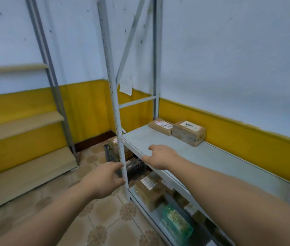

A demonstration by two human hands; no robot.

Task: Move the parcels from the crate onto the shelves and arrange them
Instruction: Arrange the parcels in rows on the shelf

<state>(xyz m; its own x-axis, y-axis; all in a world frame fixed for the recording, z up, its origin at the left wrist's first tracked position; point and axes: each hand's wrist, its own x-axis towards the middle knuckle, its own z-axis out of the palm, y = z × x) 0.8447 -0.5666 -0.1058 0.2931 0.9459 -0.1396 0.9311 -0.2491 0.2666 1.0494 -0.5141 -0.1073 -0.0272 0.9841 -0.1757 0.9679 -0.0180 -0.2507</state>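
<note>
Both hands empty: left hand open by the shelf post, right hand spread on the shelf edge. Crate at 12 o'clock; its cardboard parcels probably light, stiff (grab opposite sides).

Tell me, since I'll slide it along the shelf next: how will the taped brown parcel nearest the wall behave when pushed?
The taped brown parcel lies flat and boxy on the shelf, so it should slide, not roll or tip. Its glossy tape wrap probably makes it slippery. Its edges look firm, likely stiff cardboard.
</note>
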